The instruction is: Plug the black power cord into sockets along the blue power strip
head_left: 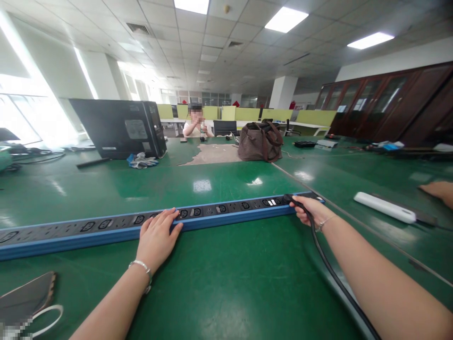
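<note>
A long blue power strip (226, 220) with a black face and many sockets lies across the green table, running from the left edge to right of centre. My left hand (157, 238) rests on the strip left of centre, its fingers stretched out flat over the sockets and its thumb along the near side. At the strip's right end, my right hand (308, 208) is closed around a black plug (287, 199), which is at a socket; how deep it sits I cannot tell. From the plug, a thick black cable (327, 267) runs down under my right forearm to the bottom edge.
A phone (30, 295) and white cable (53, 309) lie at lower left. A black computer case (120, 127), gloves (142, 161) and a brown bag (260, 141) stand farther back. A white bar-shaped device (384, 207) and another person's hand (439, 191) are at right. Someone sits opposite (198, 125).
</note>
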Tool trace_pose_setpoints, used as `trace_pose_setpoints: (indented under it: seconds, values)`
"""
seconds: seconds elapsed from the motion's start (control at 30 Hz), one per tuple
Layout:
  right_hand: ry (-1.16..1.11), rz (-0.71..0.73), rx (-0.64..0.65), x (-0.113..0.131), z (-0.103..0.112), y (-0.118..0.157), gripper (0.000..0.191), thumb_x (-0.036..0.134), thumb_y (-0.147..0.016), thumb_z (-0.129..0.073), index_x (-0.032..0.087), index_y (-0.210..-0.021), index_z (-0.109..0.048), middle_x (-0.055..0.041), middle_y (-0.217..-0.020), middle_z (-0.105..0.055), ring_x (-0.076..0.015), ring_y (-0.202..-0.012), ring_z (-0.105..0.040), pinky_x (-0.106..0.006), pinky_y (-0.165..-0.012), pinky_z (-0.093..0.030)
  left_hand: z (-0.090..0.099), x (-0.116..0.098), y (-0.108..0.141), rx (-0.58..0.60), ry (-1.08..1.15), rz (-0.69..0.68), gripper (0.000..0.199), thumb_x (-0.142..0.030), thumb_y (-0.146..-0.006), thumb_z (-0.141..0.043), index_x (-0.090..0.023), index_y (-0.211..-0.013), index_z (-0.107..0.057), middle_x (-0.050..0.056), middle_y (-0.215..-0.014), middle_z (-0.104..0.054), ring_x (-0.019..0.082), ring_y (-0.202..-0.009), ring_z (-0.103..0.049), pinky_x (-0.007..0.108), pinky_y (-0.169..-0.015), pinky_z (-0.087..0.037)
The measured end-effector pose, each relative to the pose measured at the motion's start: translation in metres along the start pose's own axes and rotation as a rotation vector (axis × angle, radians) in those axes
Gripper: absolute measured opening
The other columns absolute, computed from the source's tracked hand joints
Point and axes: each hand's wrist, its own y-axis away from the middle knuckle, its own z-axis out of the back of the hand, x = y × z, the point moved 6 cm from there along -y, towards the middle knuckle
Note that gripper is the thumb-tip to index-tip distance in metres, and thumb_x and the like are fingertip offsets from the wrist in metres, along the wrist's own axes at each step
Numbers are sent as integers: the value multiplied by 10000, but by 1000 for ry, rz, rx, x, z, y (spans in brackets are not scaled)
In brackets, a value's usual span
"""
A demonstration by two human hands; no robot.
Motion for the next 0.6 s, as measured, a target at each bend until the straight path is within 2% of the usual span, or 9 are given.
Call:
trace_pose_setpoints:
  seconds: [0.07,0.23,0.37,0.4,0.43,0.5,0.6]
  values:
    - [3,-7,-19,1,-1,0,285,322,-942,-353,171,-731,-471,88,-385,-322,-43,-290,-272,-150,-321,-185,0,0,0,-5,4,-1,397,-404,-889,-368,-256,-1195,-574,35,-1336,-550,212,-1224,-497,432,-1066,-284]
    - [31,44,-93,11,-2,9,282,282,-939,-346,185,-698,-455,102,-362,-247,-54,-279,-202,-165,-320,-116,2,0,0,-20,1,-10,414,-416,-889,-359,-254,-1205,-571,45,-1323,-560,222,-1232,-487,428,-1060,-289]
    - [-75,268,-64,42,10,30,358,376,-960,-242,209,-714,-441,102,-381,-175,-71,-310,-184,-171,-337,-182,1,0,0,-11,6,-31,421,-418,-885,-356,-239,-1194,-579,48,-1317,-565,237,-1207,-508,435,-1051,-297]
    - [-141,359,-33,53,15,36,356,371,-962,-235,207,-725,-445,100,-385,-181,-71,-314,-182,-172,-340,-188,1,0,-1,-8,8,-37,427,-420,-885,-355,-231,-1196,-578,50,-1318,-564,241,-1206,-508,436,-1050,-299]
    - [-169,386,-17,60,20,40,337,346,-961,-249,203,-727,-445,97,-385,-191,-69,-315,-180,-175,-340,-182,1,0,-1,-7,10,-41,434,-421,-885,-354,-224,-1201,-576,54,-1319,-562,246,-1209,-505,438,-1049,-300]
    - [-132,343,-48,64,31,41,312,315,-958,-267,197,-729,-442,96,-383,-206,-67,-312,-184,-181,-333,-164,1,0,-1,-12,15,-38,443,-422,-884,-351,-221,-1212,-570,58,-1319,-561,251,-1215,-498,443,-1046,-305]
    - [-45,255,-103,57,41,33,315,323,-961,-268,198,-724,-433,100,-382,-209,-69,-306,-192,-185,-324,-156,1,0,-1,-15,16,-35,436,-419,-878,-361,-236,-1212,-573,58,-1319,-562,250,-1214,-498,445,-1046,-306]
